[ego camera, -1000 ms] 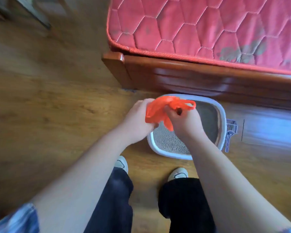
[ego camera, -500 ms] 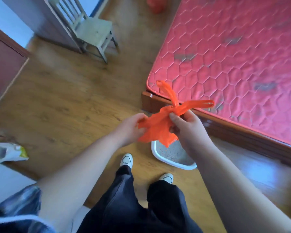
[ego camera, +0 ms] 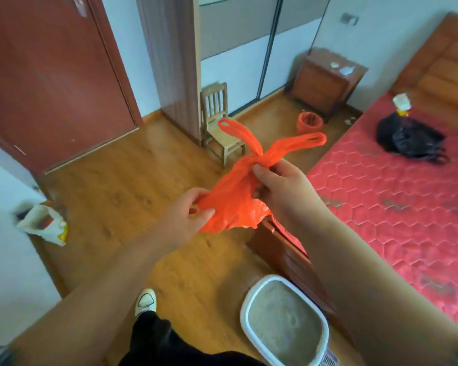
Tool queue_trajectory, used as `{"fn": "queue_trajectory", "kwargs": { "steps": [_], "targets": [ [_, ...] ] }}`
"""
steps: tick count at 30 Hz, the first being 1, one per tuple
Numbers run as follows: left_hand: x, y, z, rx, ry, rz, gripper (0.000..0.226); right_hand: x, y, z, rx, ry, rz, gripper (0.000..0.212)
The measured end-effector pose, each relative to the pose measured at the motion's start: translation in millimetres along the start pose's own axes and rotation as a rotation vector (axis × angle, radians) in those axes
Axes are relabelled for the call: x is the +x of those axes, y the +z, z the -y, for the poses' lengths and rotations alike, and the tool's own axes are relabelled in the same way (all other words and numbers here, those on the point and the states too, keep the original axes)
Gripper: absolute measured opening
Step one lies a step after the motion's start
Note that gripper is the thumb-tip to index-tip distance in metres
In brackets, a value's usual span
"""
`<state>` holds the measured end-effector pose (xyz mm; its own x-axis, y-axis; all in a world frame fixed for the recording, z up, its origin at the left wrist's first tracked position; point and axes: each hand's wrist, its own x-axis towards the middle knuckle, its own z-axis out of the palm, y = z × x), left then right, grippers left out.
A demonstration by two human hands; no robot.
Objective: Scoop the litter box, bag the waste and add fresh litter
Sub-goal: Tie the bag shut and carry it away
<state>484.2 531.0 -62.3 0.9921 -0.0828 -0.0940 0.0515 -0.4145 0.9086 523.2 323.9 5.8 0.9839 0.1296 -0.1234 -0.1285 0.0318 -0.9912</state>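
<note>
While the orange bag [ego camera: 233, 196] is pinched at its lower side by the left hand [ego camera: 185, 217], its knotted neck is gripped by the right hand [ego camera: 280, 186] above the litter box [ego camera: 284, 326].

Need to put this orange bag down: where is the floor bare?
Bare floor lies between the door, the chair and the white sack. Crowded: the litter box sits beside the bed frame; a basket and scraps sit by the nightstand.

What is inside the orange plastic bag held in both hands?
Its contents cannot be seen: the crumpled orange plastic bag looks tied at its handles, and the film covers anything inside it. The left hand and right hand pinch it.
</note>
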Motion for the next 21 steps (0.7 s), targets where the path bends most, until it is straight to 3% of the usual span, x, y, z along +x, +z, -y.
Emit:
{"fn": "queue_trajectory", "kwargs": {
  "steps": [5,13,21],
  "targets": [
    [51.7,-81.8,11.3,-0.030,0.056,-0.046,0.025,66.9,69.7,27.2,0.047,-0.026,0.016,0.013],
    [170.3,-229.2,18.3,-0.032,0.192,0.067,0.014,185.6,183.9,81.4,0.044,-0.125,-0.128,0.016],
    [287.0,-315.0,2.2,0.061,0.319,0.035,0.017,298.1,218.7,136.7,-0.010,-0.197,-0.187,0.016]
  ]
}}
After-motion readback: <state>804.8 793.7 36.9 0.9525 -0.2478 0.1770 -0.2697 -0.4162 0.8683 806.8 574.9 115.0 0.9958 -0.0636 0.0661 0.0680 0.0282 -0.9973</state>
